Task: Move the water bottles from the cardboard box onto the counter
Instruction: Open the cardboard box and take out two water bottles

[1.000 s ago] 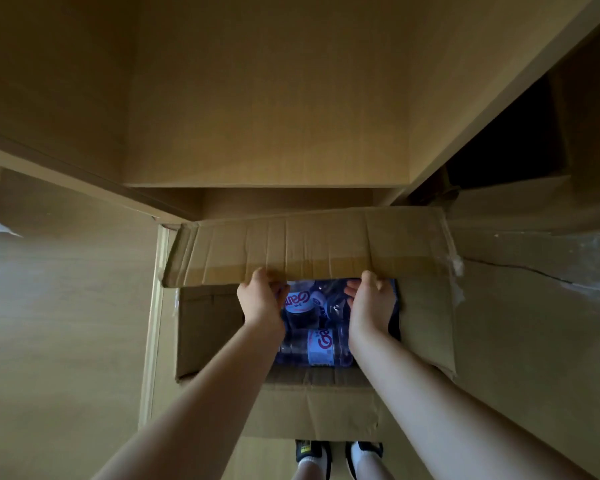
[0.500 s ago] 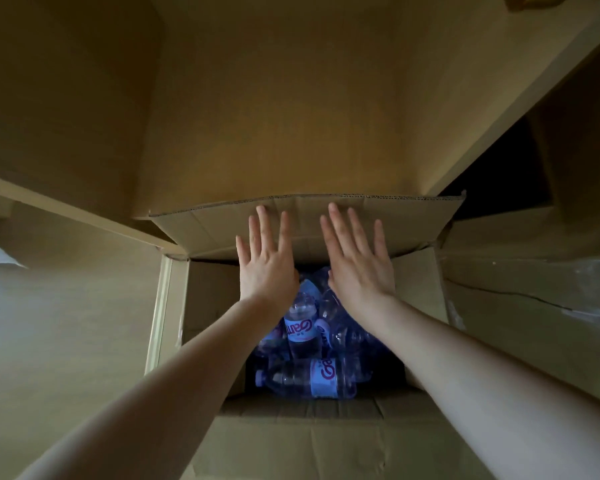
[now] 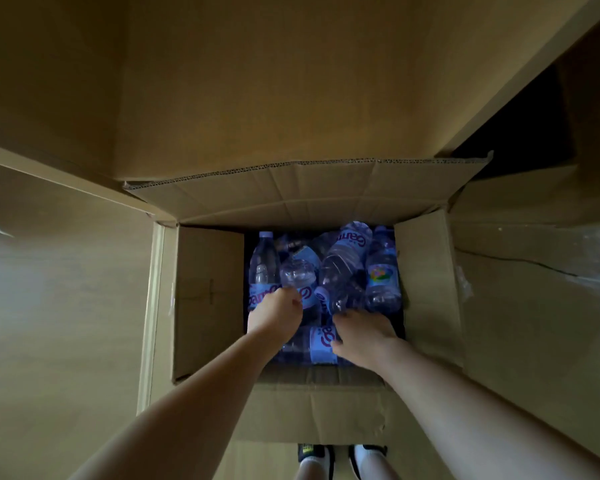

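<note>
Your left hand [image 3: 280, 313] has its grip curled onto one of the water bottles [image 3: 343, 261], while your right hand [image 3: 362, 332] lies over another; whether its fingers have closed, you cannot tell. All the bottles lie jumbled inside the open cardboard box [image 3: 208, 299], so this looks like the first pick. Next, lift straight up past the flaps. Wooden cabinet panels [image 3: 257, 81] surround the box; the counter itself is out of view.

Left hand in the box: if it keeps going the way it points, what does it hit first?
Probably the clear plastic water bottle with the blue label directly ahead of the left hand, among the heap in the brown cardboard box. The fingers already look to be on it; depth is unclear in this dim view.
</note>
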Tool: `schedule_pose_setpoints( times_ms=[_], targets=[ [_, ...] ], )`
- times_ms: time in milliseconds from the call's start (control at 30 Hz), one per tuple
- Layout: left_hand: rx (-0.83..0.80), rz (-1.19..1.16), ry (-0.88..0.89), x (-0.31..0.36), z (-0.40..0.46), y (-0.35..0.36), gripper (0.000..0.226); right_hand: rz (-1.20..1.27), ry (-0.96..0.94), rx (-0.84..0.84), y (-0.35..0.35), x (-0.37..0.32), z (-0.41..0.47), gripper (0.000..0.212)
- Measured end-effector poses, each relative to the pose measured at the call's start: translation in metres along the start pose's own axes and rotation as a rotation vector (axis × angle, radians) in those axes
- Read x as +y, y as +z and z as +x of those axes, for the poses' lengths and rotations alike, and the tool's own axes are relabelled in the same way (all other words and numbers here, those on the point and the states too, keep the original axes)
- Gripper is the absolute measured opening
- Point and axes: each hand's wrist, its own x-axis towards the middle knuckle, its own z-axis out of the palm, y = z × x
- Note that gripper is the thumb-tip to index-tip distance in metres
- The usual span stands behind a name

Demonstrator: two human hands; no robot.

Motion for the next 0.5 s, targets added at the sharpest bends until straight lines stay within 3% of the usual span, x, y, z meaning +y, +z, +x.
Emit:
schedule_pose_setpoints(
  times_ms=[100,233,367,500],
  targets=[
    [-0.104,-0.156,-0.145,-0.010,-0.001,0.030,0.031,-0.012,-0.017,-0.076,0.029,-0.005,0.005,0.056],
    [-0.115,-0.088,-0.201,-0.021,-0.001,0.058,0.031,-0.051,-0.002,-0.024,0.051,-0.008,0.020,0.075],
    [-0.069,-0.241,-0.292,-0.027,-0.003,0.065,0.029,-0.066,-0.041,-0.002,0.048,-0.007,0.029,0.071],
    [-0.017,-0.467,-0.427,-0.032,-0.011,0.057,0.031,0.071,-0.096,0.004,0.032,-0.011,0.023,0.069]
  ],
)
